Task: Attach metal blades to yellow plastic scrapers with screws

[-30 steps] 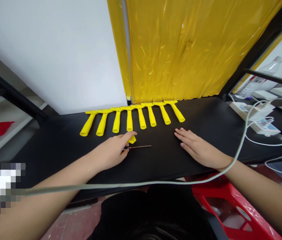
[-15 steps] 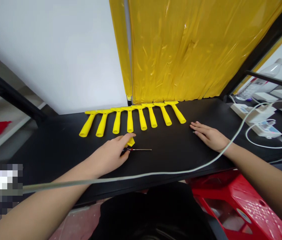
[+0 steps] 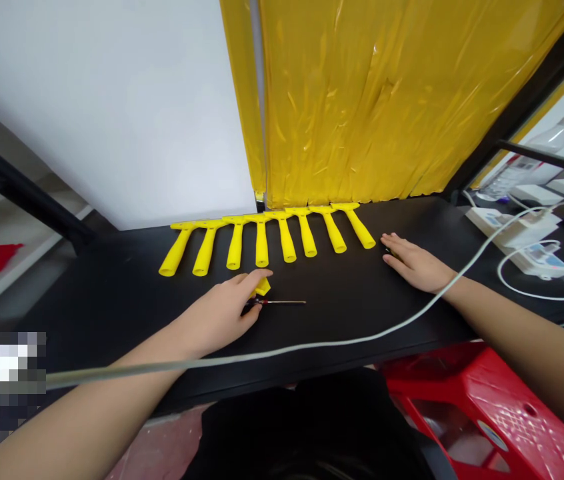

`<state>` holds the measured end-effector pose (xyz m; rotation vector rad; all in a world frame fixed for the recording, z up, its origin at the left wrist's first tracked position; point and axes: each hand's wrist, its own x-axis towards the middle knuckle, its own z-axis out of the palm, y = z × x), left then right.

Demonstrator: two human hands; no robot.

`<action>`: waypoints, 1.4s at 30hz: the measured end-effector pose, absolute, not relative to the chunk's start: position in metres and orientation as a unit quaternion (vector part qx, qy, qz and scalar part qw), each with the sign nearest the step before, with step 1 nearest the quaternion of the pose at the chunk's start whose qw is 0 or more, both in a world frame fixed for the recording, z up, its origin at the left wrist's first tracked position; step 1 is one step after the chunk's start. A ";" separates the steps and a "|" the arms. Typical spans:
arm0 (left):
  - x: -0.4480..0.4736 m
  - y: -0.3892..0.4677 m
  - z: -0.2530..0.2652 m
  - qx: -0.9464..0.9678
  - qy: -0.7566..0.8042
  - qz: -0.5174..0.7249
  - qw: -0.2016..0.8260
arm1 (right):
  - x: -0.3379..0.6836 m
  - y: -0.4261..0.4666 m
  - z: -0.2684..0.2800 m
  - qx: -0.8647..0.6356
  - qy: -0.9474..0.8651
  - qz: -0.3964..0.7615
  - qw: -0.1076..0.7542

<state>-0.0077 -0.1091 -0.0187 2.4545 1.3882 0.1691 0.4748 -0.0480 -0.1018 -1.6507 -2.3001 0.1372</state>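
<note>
My left hand (image 3: 227, 308) lies low over the black tabletop, index finger stretched and thumb apart. Beneath it, partly hidden, are a yellow plastic piece (image 3: 263, 287) and a screwdriver (image 3: 285, 303), whose thin metal shaft points right. I see no firm grip on either. My right hand (image 3: 418, 264) rests palm down at the right with its fingers extended. A small dark object (image 3: 388, 251) shows by its thumb, mostly covered. Beyond my hands, several yellow T-shaped plastic handles (image 3: 261, 247) lie in a row, their round hollow ends toward me.
A white cable (image 3: 312, 345) runs across in front of me, over both forearms. White power strips (image 3: 537, 257) and a plastic bottle (image 3: 527, 163) are at the right. Yellow wrapping (image 3: 362, 100) and a white panel (image 3: 112, 113) stand behind. Below is a red plastic stool (image 3: 502, 400).
My right hand has shifted slightly, uncovering a bit more of the dark object by its thumb. My left hand, the screwdriver and the yellow handles look unmoved; the view has shifted slightly.
</note>
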 end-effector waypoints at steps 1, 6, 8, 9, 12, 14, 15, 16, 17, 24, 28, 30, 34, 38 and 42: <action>-0.008 -0.109 -0.019 0.859 0.484 0.060 0.157 | 0.476 -0.045 -0.103 -0.582 -0.799 0.054 0.142; -0.009 -0.107 -0.020 0.858 0.485 0.045 0.161 | 0.486 -0.014 -0.108 -0.615 -0.778 0.068 0.112; -0.009 -0.106 -0.020 0.858 0.487 0.039 0.160 | 0.490 0.003 -0.109 -0.627 -0.768 0.064 0.112; -0.009 -0.106 -0.021 0.858 0.486 0.039 0.160 | 0.492 0.011 -0.110 -0.632 -0.764 0.061 0.116; -0.010 -0.105 -0.023 0.861 0.481 0.047 0.160 | 0.498 0.037 -0.112 -0.636 -0.759 0.049 0.133; -0.010 -0.105 -0.024 0.860 0.481 0.051 0.161 | 0.502 0.051 -0.114 -0.631 -0.762 0.048 0.138; -0.010 -0.105 -0.024 0.859 0.483 0.054 0.162 | 0.503 0.056 -0.114 -0.627 -0.765 0.049 0.141; -0.010 -0.106 -0.023 0.858 0.484 0.056 0.164 | 0.505 0.060 -0.115 -0.623 -0.767 0.050 0.146; -0.010 -0.106 -0.023 0.857 0.485 0.058 0.167 | 0.507 0.063 -0.114 -0.619 -0.769 0.052 0.152; -0.009 -0.106 -0.021 0.854 0.487 0.052 0.174 | 0.512 0.045 -0.105 -0.588 -0.781 0.118 0.175; -0.011 -0.105 -0.024 0.858 0.485 0.047 0.166 | 0.509 0.018 -0.100 -0.549 -0.818 0.106 0.138; -0.011 -0.106 -0.025 0.859 0.482 0.050 0.167 | 0.508 0.010 -0.100 -0.539 -0.828 0.085 0.128; -0.012 -0.106 -0.026 0.861 0.478 0.053 0.167 | 0.510 0.015 -0.106 -0.554 -0.818 0.084 0.127; -0.012 -0.106 -0.026 0.863 0.477 0.051 0.163 | 0.514 0.036 -0.109 -0.574 -0.803 0.088 0.134; -0.012 -0.105 -0.027 0.865 0.474 0.048 0.157 | 0.516 0.054 -0.107 -0.571 -0.801 0.087 0.160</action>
